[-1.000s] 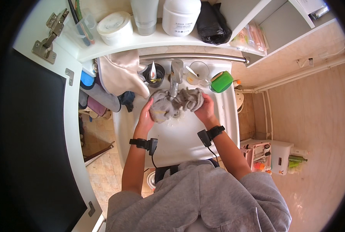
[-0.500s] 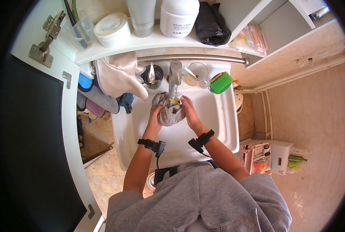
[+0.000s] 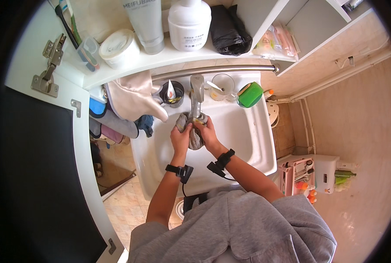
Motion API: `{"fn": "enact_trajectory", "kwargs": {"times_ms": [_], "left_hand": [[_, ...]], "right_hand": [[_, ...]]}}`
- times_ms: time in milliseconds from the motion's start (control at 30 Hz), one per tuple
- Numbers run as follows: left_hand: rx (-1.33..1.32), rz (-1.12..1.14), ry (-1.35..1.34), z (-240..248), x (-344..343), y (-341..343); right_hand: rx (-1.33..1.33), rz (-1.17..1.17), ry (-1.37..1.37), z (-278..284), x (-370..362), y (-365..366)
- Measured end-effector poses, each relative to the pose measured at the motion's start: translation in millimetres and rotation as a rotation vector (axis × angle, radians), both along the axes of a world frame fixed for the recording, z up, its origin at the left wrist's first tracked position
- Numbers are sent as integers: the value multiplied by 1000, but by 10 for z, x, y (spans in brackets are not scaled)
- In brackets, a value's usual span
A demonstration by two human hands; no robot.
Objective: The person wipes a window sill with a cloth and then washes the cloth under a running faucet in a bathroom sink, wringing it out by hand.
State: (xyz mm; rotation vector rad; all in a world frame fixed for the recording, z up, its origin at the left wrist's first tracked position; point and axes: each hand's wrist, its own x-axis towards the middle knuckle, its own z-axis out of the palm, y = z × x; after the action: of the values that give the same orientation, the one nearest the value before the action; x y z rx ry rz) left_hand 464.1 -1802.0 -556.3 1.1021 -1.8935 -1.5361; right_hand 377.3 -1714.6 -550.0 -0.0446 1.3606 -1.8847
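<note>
A wet-looking grey cloth (image 3: 196, 140) is bunched up directly beneath the chrome faucet (image 3: 197, 90), over the white sink (image 3: 237, 136). My left hand (image 3: 180, 139) grips its left side, fingers curled round the fabric. On the right side my right hand (image 3: 207, 133) is closed on the same cloth, and both thumbs press in toward its middle. A yellowish patch shows near the top of the bundle; I cannot tell what it is. My fingertips are partly hidden by the folds. Black straps with small devices sit on both wrists.
Along the sink's back ledge stand a dark cup (image 3: 172, 94), a glass mug (image 3: 223, 85) and a green soap box (image 3: 250, 95). A pale satin glove (image 3: 132, 98) hangs at the left. Bottles line a white shelf (image 3: 169, 59) above; an open cabinet door (image 3: 42, 162) flanks the left.
Both hands have come closer together, and the thumbs have moved inward onto the cloth. My right hand, earlier flatter against its side, now grips it. The cloth is more compressed.
</note>
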Motion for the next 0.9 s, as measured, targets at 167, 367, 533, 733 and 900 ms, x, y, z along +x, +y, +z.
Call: {"fn": "enact_trajectory", "kwargs": {"times_ms": [167,367,533,733,900], "left_hand": [[175,132,138,207,-192,210],[80,91,-35,-56,-336,147],[247,49,-44,-111,-293,80],[12,105,-18,-128,-429,208],[278,-66,-132,-21,-678,127]], "right_hand": [[56,-2,125,7,91,-101],[181,-100,334,-261,67,-136],[390,-84,428,-226,47,-142],[389,-89,629,1,-132,-61],[421,-156,666,173,-275,4]]}}
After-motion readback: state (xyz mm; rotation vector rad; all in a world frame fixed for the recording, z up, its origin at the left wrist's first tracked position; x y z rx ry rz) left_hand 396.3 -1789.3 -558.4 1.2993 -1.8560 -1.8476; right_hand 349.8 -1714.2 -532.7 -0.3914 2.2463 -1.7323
